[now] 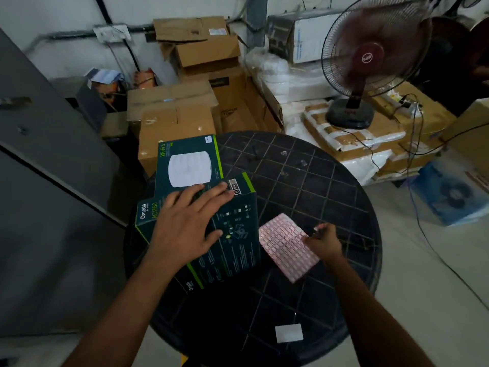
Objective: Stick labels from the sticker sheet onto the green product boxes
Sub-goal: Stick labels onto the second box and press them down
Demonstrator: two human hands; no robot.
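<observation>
Two dark green product boxes lie on the left of a round black table (304, 186). The far box (189, 160) shows a white round device picture. The near box (232, 242) lies partly over it, its printed back facing up. My left hand (185, 223) rests flat on the near box, fingers spread toward a label area near its far edge. A pink sticker sheet (284, 246) lies on the table to the right of the near box. My right hand (321, 241) rests on the sheet's right edge, fingertips pinched together; whether they hold a label is too blurred to tell.
A small white card (288, 333) lies near the table's front edge. Brown cartons (174, 115) are stacked behind the table. A running pedestal fan (370, 56) stands on wrapped packages at the back right, with cables trailing to the floor. A grey cabinet (39, 181) stands at the left.
</observation>
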